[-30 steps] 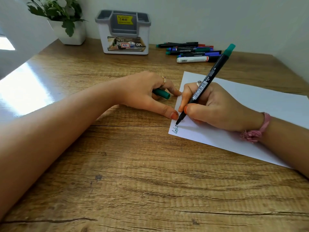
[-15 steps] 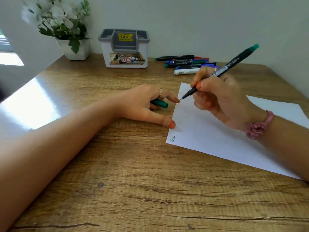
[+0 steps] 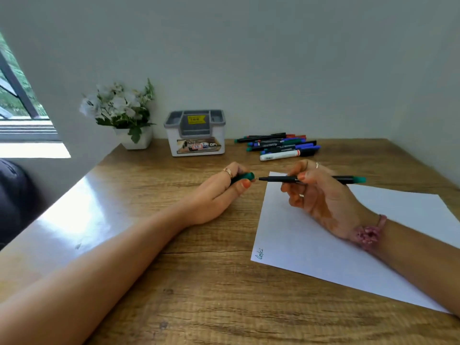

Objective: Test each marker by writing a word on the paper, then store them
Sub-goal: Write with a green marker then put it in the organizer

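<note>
The right hand holds the green marker level above the far edge of the paper, thumb and forefinger pinching the black barrel near its middle while the other fingers curl loosely beneath; the uncapped tip points toward 9 o'clock and the green end sticks out past the hand toward 3 o'clock. Just off that tip, at 9 o'clock from it and a small gap away, the left hand grips the green cap between thumb and bent fingers, its open mouth turned toward the tip, so cap and marker lie nearly in one line but apart. The paper lies on the wooden table under the right wrist, with a short green word written at its near left corner, at 7 o'clock from the right hand. At 12 o'clock from the hands, near the wall, a loose bunch of other markers lies on the table, and at 10 o'clock from these stands the grey and white organiser box, with a white pot of flowers further toward 9 o'clock beside it
</note>
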